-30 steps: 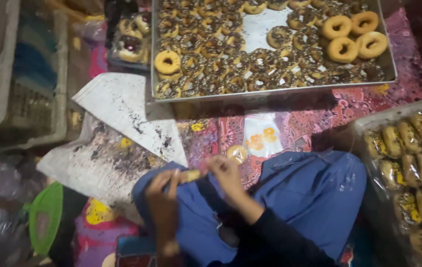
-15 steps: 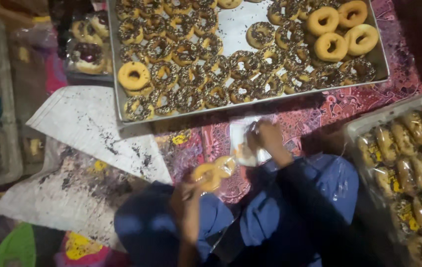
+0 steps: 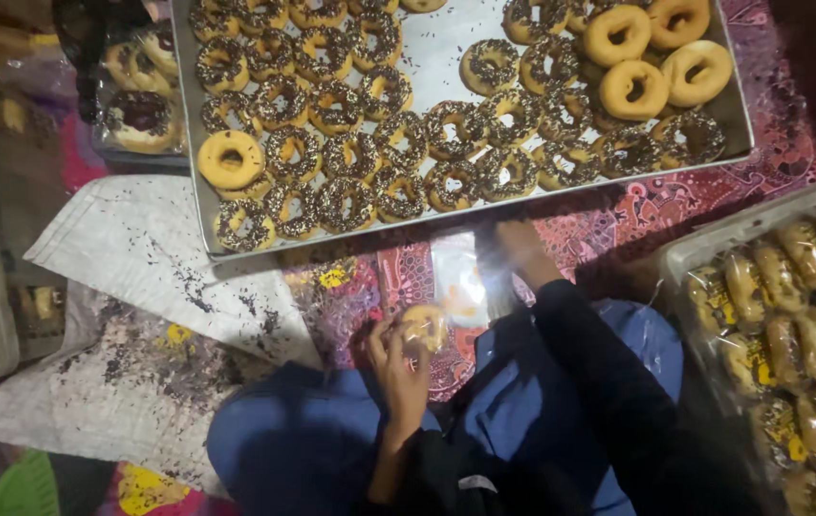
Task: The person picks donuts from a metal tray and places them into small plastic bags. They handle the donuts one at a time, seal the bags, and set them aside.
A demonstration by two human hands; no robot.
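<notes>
The left hand [image 3: 400,368] holds a plain doughnut [image 3: 424,325] above the lap, its fingers [image 3: 384,336] curled and pinching the ring at its near edge. The right hand [image 3: 521,247] reaches forward to a stack of small clear bags [image 3: 458,282] lying on the patterned cloth [image 3: 618,215], just below the near rim of the big metal tray [image 3: 446,57]. Motion blur hides the right fingers, so I cannot tell whether they are spread or already pinching a bag.

To do this step well, it seems best to lift only the top bag by one corner, so the sheets beneath stay put. The doughnut should stay level and be gripped lightly, since a hard squeeze would likely dent it. The bag's mouth probably needs rubbing open between thumb and finger before the doughnut meets it.

The tray carries rows of sprinkle-topped doughnuts [image 3: 350,153] and a few plain ones at its far right. Already bagged doughnuts [image 3: 800,315] fill a crate to the right. White paper [image 3: 140,258] dusted with sprinkles lies to the left.
</notes>
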